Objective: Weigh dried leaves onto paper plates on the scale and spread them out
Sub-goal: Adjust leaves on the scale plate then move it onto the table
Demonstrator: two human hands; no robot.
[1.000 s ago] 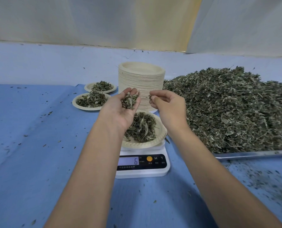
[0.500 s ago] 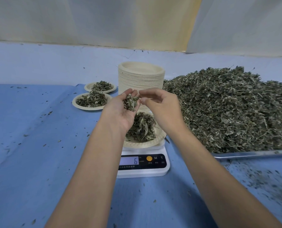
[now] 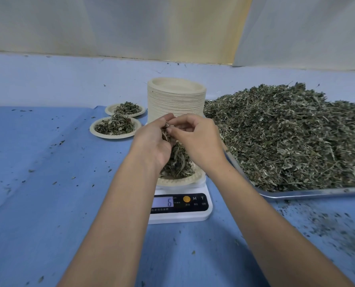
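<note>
Both hands are meeting just above the digital kitchen scale [image 3: 178,206], which is sitting near the middle of the blue-covered worktop [image 3: 38,204]. The left hand [image 3: 151,141] is cupping a small clump of dried leaves [image 3: 165,132], its grip curling narrowly round it, palm turned toward 3 o'clock. The right hand [image 3: 199,139] is reaching in from 3 o'clock, and its thumb and fingertips [image 3: 173,126] are pinching at the top of that same clump, so its grip is also closing narrowly on the leaves. Directly beneath the hands, a paper plate [image 3: 180,181] is resting on the scale, carrying a loose mound of leaves [image 3: 177,162] that the wrists are partly hiding. The scale's lit display [image 3: 163,202] is showing a single digit. At 12 o'clock from the scale, a tall stack of paper plates [image 3: 175,100] is standing upright. At 10 o'clock, two filled paper plates are lying just beside each other, the nearer filled plate [image 3: 93,129] and the farther filled plate [image 3: 109,109], each holding a spread of leaves. From 1 to 3 o'clock, a large heap of dried leaves [image 3: 286,137] is filling a metal tray [image 3: 309,192]. Leaf crumbs [image 3: 317,224] are lying scattered over the worktop, thickest at 4 o'clock.
</note>
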